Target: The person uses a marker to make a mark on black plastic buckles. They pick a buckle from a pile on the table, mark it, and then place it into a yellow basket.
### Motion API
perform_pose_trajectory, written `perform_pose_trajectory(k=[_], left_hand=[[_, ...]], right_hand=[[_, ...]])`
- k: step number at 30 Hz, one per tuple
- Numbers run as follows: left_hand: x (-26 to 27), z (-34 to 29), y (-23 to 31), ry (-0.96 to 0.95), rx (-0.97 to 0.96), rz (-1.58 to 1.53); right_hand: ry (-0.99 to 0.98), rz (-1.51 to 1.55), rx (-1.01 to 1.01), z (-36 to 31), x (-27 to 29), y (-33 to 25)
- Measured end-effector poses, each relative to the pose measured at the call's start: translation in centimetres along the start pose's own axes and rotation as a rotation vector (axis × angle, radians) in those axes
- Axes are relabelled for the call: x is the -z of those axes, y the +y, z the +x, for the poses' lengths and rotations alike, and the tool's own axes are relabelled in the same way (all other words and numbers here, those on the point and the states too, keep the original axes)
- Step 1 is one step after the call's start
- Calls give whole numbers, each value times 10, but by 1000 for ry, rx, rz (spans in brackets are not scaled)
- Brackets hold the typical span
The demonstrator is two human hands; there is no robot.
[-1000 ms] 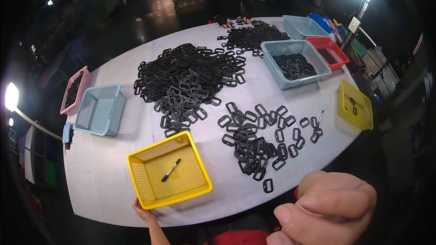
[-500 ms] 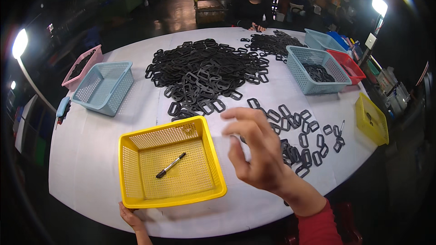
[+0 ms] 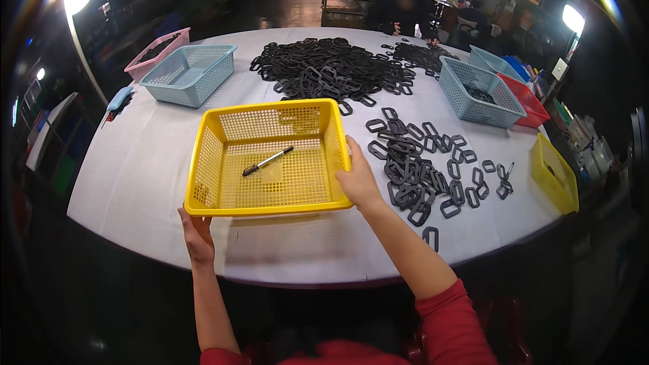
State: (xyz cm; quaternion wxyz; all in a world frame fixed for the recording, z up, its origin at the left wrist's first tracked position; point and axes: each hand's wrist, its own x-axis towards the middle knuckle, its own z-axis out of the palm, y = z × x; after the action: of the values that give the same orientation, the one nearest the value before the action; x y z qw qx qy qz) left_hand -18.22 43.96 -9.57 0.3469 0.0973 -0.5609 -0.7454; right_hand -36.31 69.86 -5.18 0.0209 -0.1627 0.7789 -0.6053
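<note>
A yellow perforated plastic basket [image 3: 284,210] is held up over the near part of the table, tilted toward me, with a shadow beneath it. Inside, a black-and-silver marker pen [image 3: 268,161] lies slantwise on the basket's floor. My left hand [image 3: 198,240] supports the near left corner from below, its fingers partly hidden behind the basket. My right hand [image 3: 360,179] grips the right wall, thumb at the rim. To the right of that hand lies a loose spread of black rectangular rings [image 3: 409,169], some piled on one another.
A big heap of black rings [image 3: 324,71] covers the table's far middle. Light blue baskets [image 3: 182,91] stand left and right [image 3: 481,109]. There are also a pink basket [image 3: 159,54], a red basket [image 3: 531,111] and another yellow basket [image 3: 554,172]. Across the table sits a person [image 3: 403,3].
My right hand has come down from over the table and taken hold of the basket's right side. The basket has been raised off the table with the pen still in it.
</note>
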Motion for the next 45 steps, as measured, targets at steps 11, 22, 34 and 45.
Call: perform_pose_trajectory(k=[11, 22, 34, 45], left_hand=[[-35, -54, 53, -240, 394, -48], [-49, -93, 72, -61, 456, 102], [-41, -106, 69, -94, 428, 53], [-31, -81, 46, -233, 471, -81]], right_hand=[[-77, -330, 184, -96, 79, -30], [-773, -970, 919, -76, -11, -30], [-1061, -1273, 850, -65, -36, -26], [-884, -1232, 745, -67, -20, 13]])
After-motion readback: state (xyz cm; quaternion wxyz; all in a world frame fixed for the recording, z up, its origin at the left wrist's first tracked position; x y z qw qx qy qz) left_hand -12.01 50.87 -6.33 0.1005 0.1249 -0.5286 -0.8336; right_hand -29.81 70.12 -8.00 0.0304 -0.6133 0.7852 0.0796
